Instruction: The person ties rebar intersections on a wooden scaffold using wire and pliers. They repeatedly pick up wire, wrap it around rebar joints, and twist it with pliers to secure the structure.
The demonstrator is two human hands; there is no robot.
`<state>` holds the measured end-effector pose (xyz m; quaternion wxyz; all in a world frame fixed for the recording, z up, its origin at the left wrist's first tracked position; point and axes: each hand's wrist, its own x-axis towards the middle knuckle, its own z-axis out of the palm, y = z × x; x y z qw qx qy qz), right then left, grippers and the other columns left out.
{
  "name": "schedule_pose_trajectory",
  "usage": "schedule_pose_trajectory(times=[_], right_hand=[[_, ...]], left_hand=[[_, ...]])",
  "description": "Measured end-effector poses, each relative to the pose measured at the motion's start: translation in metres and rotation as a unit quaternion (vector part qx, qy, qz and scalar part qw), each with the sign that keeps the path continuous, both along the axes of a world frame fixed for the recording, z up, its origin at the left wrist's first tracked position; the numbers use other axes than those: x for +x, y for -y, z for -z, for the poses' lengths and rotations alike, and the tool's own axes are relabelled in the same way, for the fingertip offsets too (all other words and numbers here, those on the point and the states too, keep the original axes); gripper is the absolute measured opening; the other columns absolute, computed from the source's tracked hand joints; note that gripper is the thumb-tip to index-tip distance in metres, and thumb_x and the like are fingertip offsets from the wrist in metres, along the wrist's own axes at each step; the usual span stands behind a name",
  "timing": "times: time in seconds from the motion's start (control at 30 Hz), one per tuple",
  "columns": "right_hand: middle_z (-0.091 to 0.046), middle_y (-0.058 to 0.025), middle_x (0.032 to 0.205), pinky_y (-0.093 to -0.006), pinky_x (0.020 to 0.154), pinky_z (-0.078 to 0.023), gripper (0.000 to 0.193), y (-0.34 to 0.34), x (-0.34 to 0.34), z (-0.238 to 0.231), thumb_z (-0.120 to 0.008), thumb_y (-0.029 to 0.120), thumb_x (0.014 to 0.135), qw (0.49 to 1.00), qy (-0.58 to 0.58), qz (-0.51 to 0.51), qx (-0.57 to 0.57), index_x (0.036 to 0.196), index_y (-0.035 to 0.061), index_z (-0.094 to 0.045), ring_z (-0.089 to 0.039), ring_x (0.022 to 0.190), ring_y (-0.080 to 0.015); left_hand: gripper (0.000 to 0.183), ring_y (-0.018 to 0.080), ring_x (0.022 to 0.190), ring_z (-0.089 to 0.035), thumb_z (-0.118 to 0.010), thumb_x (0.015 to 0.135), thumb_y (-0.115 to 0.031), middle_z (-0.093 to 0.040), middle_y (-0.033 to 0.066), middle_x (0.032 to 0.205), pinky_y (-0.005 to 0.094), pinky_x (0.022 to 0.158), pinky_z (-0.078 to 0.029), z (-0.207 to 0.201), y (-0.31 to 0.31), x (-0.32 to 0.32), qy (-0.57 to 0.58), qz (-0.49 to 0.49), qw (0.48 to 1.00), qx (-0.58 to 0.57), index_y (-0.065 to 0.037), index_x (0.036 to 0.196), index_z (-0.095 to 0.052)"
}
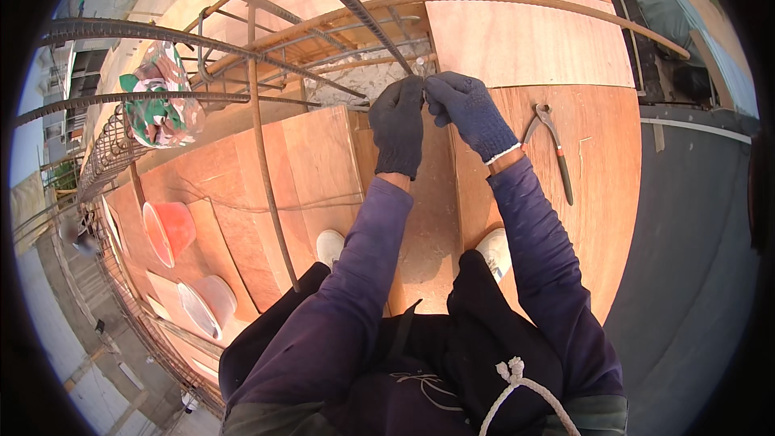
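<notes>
My left hand (397, 127), in a dark knit glove, is closed with its fingertips beside a steel rebar (355, 6) that slants down from the top. My right hand (475, 115), in a matching glove with a white cuff, is closed in a pinch close to the left fingertips. Whatever lies between the fingers is too small or hidden to name. A pair of end-cutting pliers (557, 139) with dark and orange handles rests partly open on the plywood (597, 186), right of my right forearm.
Several rebars cross at upper left, one thin bar (260, 161) running down by my left arm. A recess with rough concrete (363, 79) lies ahead. An orange bucket (173, 230), a pale bucket (211, 305) and a patterned bundle (163, 105) stand at left. A dark drop-off borders the right.
</notes>
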<state>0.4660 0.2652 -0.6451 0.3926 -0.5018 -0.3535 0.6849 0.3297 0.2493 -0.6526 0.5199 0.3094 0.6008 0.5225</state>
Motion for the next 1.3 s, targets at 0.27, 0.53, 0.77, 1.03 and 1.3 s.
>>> schedule_pose_trajectory(times=[0.27, 0.53, 0.77, 1.03, 1.3], right_hand=[[-0.065, -0.0017, 0.073, -0.0256, 0.059, -0.048, 0.027, 0.005, -0.003, -0.002, -0.065, 0.025, 0.101, 0.998, -0.036, 0.033, -0.034, 0.091, 0.0006, -0.074, -0.058, 0.064, -0.01], [-0.064, -0.0039, 0.069, -0.0288, 0.058, -0.048, 0.031, -0.001, -0.018, -0.01, -0.062, 0.024, 0.099, 0.995, 0.074, 0.009, 0.058, 0.083, -0.001, -0.071, -0.059, 0.062, -0.0104], [-0.064, -0.0022, 0.071, -0.0274, 0.06, -0.05, 0.031, -0.002, -0.012, -0.001, -0.062, 0.026, 0.1, 0.994, 0.066, 0.002, 0.088, 0.087, 0.0003, -0.072, -0.058, 0.063, -0.0095], [-0.064, 0.0017, 0.077, -0.0244, 0.061, -0.049, 0.027, -0.002, -0.001, 0.004, -0.062, 0.028, 0.1, 1.0, 0.009, -0.016, 0.019, 0.098, 0.0044, -0.076, -0.056, 0.066, -0.0078], [-0.06, 0.0023, 0.076, -0.0254, 0.056, -0.044, 0.029, -0.009, 0.015, 0.012, -0.062, 0.03, 0.102, 0.996, 0.02, -0.081, 0.038, 0.103, 0.0059, -0.077, -0.052, 0.065, -0.0076]], left_hand=[[0.019, 0.0149, 0.081, -0.06, -0.069, 0.1, -0.022, -0.069, 0.0031, 0.093, 0.0308, 0.075, -0.05, 0.005, 0.027, 0.011, 0.216, -0.081, 0.966, -0.114, -0.006, 0.108, -0.073], [0.037, 0.02, 0.1, -0.063, -0.07, 0.097, -0.024, -0.066, 0.0097, 0.112, 0.0356, 0.085, -0.053, 0.007, 0.031, -0.006, -0.193, 0.004, 0.981, 0.031, -0.008, 0.13, -0.066], [0.037, 0.0369, 0.111, -0.065, -0.067, 0.1, -0.034, -0.07, 0.0195, 0.115, 0.0435, 0.089, -0.053, -0.023, 0.011, -0.019, -0.511, 0.127, 0.837, 0.146, -0.005, 0.122, -0.071], [0.036, 0.0369, 0.076, -0.068, -0.06, 0.104, -0.032, -0.068, 0.0234, 0.081, 0.0454, 0.071, -0.05, -0.033, -0.002, -0.019, -0.377, 0.231, 0.897, 0.019, 0.001, 0.102, -0.073], [0.033, 0.0124, 0.062, -0.061, -0.065, 0.104, -0.028, -0.068, 0.0067, 0.075, 0.0302, 0.058, -0.05, -0.031, -0.011, -0.017, -0.119, 0.234, 0.959, -0.107, 0.001, 0.092, -0.074]])
